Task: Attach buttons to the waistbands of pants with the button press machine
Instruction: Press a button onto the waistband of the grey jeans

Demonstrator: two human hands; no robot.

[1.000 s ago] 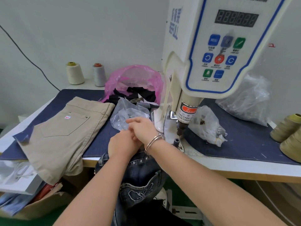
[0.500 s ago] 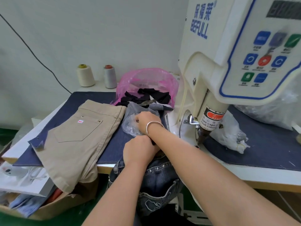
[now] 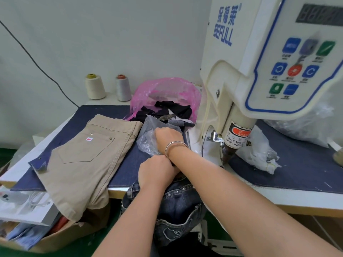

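Dark blue jeans (image 3: pixel 174 204) hang over the table's front edge, and my left hand (image 3: pixel 156 173) grips their waistband there. My right hand (image 3: pixel 167 138), a silver bangle on its wrist, reaches into a clear plastic bag of small metal parts (image 3: pixel 148 140) left of the machine; its fingertips are hidden in the bag. The white button press machine (image 3: pixel 241 80) stands at the right, its press head (image 3: pixel 228 154) low over the table. Folded beige pants (image 3: pixel 89 156) lie on the left.
A denim cloth (image 3: pixel 297 169) covers the table. A pink bag with black scraps (image 3: pixel 167 101) sits behind, and two thread cones (image 3: pixel 107 87) stand at the back. Clear bags (image 3: pixel 259 151) lie right of the press head. A cardboard box (image 3: pixel 55 236) sits below left.
My right hand has moved away from the left hand, forward into the clear bag. The left hand stays on the jeans waistband. The view has shifted left and closer.
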